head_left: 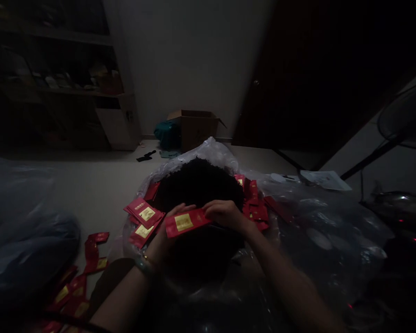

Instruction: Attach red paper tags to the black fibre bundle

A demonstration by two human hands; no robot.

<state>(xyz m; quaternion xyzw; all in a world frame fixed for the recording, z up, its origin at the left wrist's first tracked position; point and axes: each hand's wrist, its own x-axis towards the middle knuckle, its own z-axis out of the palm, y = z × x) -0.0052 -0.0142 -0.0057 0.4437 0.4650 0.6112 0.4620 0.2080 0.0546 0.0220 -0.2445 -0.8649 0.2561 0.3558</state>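
A red packet (184,224) with a gold label is held slantwise above a heap of dark, loose, crumbly material (197,180). My right hand (223,212) pinches the packet's right end between thumb and fingers. Behind the packet's left part lies my left hand (161,243), its fingertips showing over the top edge; the packet hides its palm and thumb. The heap rests in a clear plastic bag (213,150). More red packets (145,215) lie on the heap's left side, and others (256,208) on its right.
Loose red packets (95,254) are strewn on the floor at left, beside a dark plastic-covered bulk (27,249). Clear plastic sheeting (319,231) spreads to the right. An open cardboard box (198,132) and a teal bag (168,134) stand by the wall. A fan-like stand (374,157) is at right.
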